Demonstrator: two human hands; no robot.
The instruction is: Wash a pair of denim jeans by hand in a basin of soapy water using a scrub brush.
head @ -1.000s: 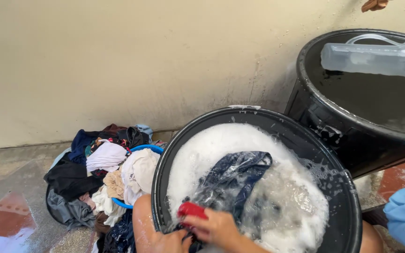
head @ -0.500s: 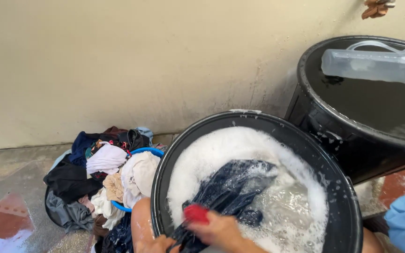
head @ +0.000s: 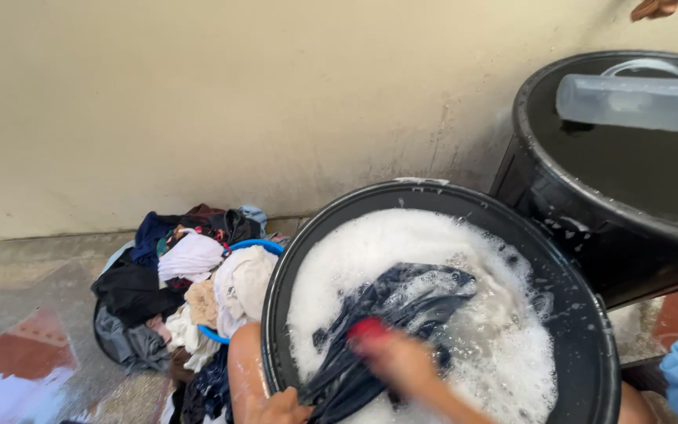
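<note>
Down at bottom edge, my left hand (head: 280, 407) clamps dark wet garment (head: 390, 314) against near rim of black wash tub (head: 598, 345), anchoring cloth so it lies taut over suds (head: 370, 243). Right hand (head: 406, 363), blurred, closes around red scrub brush (head: 368, 327), pressing bristles onto garment. Laundry pile (head: 186, 298) waits beside tub on floor, within reach. Clear jug (head: 637, 102) floats in black water barrel (head: 559, 196) behind.

Home wash area, outdoors-looking: black tub (head: 590, 369) foaming with suds, clothes pile (head: 186, 294) spilling over blue basket (head: 254, 246), water barrel (head: 582, 212) standing by plain wall (head: 198, 102), wet tiled floor (head: 17, 353).
</note>
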